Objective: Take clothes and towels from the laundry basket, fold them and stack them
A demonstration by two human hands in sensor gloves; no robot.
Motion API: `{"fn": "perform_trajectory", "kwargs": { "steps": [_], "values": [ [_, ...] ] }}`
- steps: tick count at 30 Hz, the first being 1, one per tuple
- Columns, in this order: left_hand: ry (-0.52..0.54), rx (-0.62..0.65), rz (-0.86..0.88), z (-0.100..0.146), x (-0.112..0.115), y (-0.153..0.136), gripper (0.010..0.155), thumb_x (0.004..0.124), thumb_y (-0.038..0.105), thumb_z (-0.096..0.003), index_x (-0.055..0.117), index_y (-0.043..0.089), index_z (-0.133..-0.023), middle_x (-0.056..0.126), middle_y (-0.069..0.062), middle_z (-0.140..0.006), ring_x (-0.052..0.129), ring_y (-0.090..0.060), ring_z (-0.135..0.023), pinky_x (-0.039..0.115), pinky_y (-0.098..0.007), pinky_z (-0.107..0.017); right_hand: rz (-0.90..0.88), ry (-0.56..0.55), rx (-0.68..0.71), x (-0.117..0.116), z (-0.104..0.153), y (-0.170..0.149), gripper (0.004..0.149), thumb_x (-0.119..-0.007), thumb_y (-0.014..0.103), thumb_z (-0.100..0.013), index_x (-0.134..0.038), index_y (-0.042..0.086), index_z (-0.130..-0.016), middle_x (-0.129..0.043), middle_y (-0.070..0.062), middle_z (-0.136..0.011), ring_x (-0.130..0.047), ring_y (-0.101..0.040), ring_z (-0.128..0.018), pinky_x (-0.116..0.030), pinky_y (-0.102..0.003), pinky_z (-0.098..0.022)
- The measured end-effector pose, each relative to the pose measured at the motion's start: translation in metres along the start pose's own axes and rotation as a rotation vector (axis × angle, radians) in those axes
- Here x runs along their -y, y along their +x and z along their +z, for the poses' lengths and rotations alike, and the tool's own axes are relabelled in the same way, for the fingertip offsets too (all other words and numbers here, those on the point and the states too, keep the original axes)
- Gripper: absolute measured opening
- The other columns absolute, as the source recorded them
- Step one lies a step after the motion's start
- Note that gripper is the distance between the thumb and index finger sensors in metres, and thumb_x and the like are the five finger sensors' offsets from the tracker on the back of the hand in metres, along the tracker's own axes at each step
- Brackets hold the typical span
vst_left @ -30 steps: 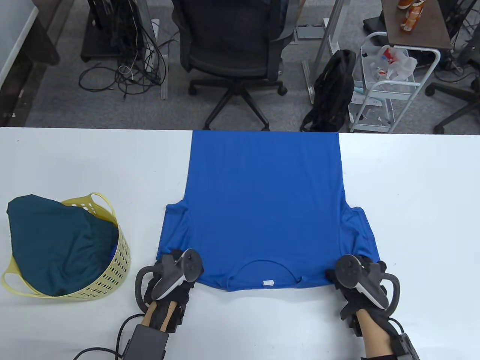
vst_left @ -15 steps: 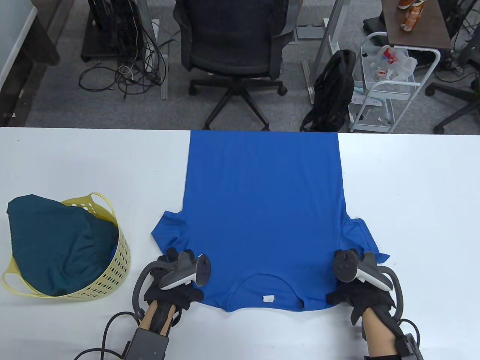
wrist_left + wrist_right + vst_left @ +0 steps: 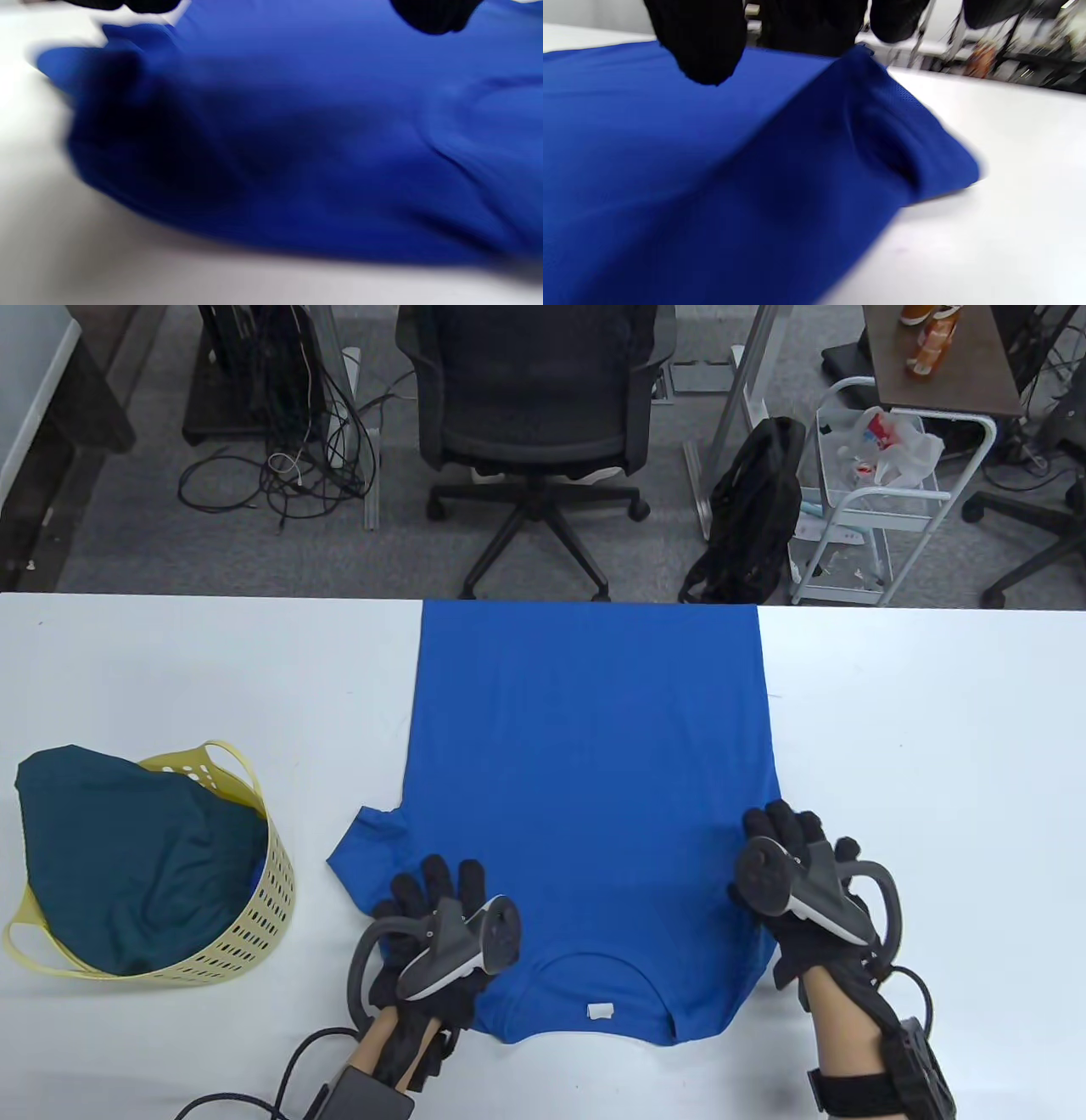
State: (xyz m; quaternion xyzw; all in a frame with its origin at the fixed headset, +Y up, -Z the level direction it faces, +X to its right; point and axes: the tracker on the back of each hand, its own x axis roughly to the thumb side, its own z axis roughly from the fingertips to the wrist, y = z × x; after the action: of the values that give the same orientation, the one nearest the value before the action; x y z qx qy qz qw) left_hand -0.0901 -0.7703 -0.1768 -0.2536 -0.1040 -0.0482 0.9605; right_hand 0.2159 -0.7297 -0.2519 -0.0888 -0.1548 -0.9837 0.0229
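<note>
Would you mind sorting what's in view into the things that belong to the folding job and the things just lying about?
Part of the job:
- blue T-shirt, spread flat on the table
- yellow laundry basket
- dark green garment in the basket
- left hand and right hand, both on the shirt

Just lying about:
- office chair
- black backpack
- white cart
- floor cables
</note>
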Motion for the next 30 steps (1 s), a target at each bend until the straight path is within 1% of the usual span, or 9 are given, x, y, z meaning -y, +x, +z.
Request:
{"fn": "perform_trajectory", "kwargs": {
  "steps": [3,5,9,14,16,22,26,29,30],
  "values": [
    [-0.179,0.042,-0.091,-0.016,0.018,0.011,0.112,0.068,0.066,-0.0514,0.006,0.004,-0.121,0.014,-0.049,-0.120,0.040,-0.080,-0.100,0.052,-0.081,-0.069,-0.022,0.197,-0.009,-0.024,-0.025,0.001,0.085,-0.074,0.044,-0.057,-0.023,0.013,-0.118,-0.017,-0.014,-0.121,-0.025,-0.042,-0.110,-0.035,-0.076,-0.073],
    [-0.144,0.068,-0.078,-0.024,0.012,0.003,0.113,0.068,0.065,-0.0481,0.003,0.007,-0.120,0.011,-0.046,-0.120,0.035,-0.079,-0.101,0.049,-0.081,-0.070,0.080,0.378,-0.113,-0.038,-0.028,-0.005,0.088,-0.070,0.047,-0.055,-0.017,0.014,-0.117,-0.015,-0.017,-0.120,-0.029,-0.044,-0.109,-0.040,-0.074,-0.073],
    [-0.155,-0.026,-0.131,-0.055,-0.011,-0.018,0.107,0.075,0.060,-0.0433,0.009,0.026,-0.121,0.013,-0.035,-0.126,0.033,-0.070,-0.109,0.046,-0.081,-0.072,0.175,0.349,-0.060,-0.042,0.008,-0.007,0.097,-0.080,0.048,-0.050,-0.026,0.006,-0.119,-0.026,-0.027,-0.121,-0.045,-0.050,-0.108,-0.050,-0.075,-0.072],
    [-0.131,-0.230,-0.221,-0.088,-0.038,-0.049,0.103,0.078,0.056,-0.0431,0.020,0.025,-0.122,0.016,-0.030,-0.127,0.031,-0.066,-0.111,0.045,-0.081,-0.072,0.155,0.342,0.139,-0.055,0.066,0.012,0.102,-0.081,0.052,-0.049,-0.026,0.003,-0.120,-0.026,-0.033,-0.121,-0.044,-0.056,-0.107,-0.051,-0.077,-0.070],
    [-0.148,-0.237,-0.231,-0.090,-0.044,-0.052,0.100,0.080,0.053,-0.0471,0.021,0.024,-0.122,0.017,-0.032,-0.126,0.032,-0.066,-0.110,0.046,-0.080,-0.072,0.117,0.320,0.235,-0.043,0.073,0.015,0.093,-0.081,0.053,-0.048,-0.041,0.011,-0.121,-0.040,-0.028,-0.122,-0.058,-0.051,-0.105,-0.056,-0.073,-0.070],
    [0.015,-0.119,-0.065,-0.052,-0.035,-0.003,0.100,0.062,0.065,-0.0545,0.023,0.004,-0.124,0.034,-0.048,-0.121,0.053,-0.071,-0.104,0.057,-0.075,-0.071,0.004,-0.028,-0.087,0.007,0.014,-0.029,0.072,-0.073,0.043,-0.060,-0.045,0.013,-0.119,-0.039,-0.025,-0.123,-0.051,-0.051,-0.107,-0.048,-0.077,-0.071],
    [-0.188,-0.031,-0.090,-0.036,-0.003,0.031,0.107,0.058,0.068,-0.0545,0.013,-0.001,-0.122,0.024,-0.055,-0.116,0.045,-0.078,-0.100,0.054,-0.078,-0.070,-0.101,0.166,-0.215,-0.018,-0.038,-0.051,0.071,-0.068,0.039,-0.061,-0.032,0.015,-0.118,-0.021,-0.018,-0.121,-0.029,-0.046,-0.109,-0.039,-0.076,-0.072],
    [-0.196,0.082,-0.200,-0.023,0.004,0.031,0.119,0.071,0.067,-0.0458,0.007,0.001,-0.121,0.017,-0.053,-0.118,0.037,-0.080,-0.101,0.049,-0.081,-0.070,-0.153,0.337,-0.266,-0.036,-0.045,-0.058,0.088,-0.067,0.049,-0.056,-0.015,0.012,-0.116,-0.010,-0.021,-0.118,-0.022,-0.047,-0.107,-0.040,-0.075,-0.073],
    [-0.246,0.144,-0.187,-0.022,0.006,0.026,0.125,0.079,0.064,-0.0426,0.004,0.001,-0.120,0.014,-0.053,-0.117,0.032,-0.081,-0.101,0.045,-0.083,-0.070,-0.175,0.292,-0.250,-0.036,-0.042,-0.059,0.089,-0.068,0.050,-0.056,-0.015,0.012,-0.116,-0.010,-0.021,-0.118,-0.022,-0.047,-0.108,-0.040,-0.075,-0.074]
  ]
}}
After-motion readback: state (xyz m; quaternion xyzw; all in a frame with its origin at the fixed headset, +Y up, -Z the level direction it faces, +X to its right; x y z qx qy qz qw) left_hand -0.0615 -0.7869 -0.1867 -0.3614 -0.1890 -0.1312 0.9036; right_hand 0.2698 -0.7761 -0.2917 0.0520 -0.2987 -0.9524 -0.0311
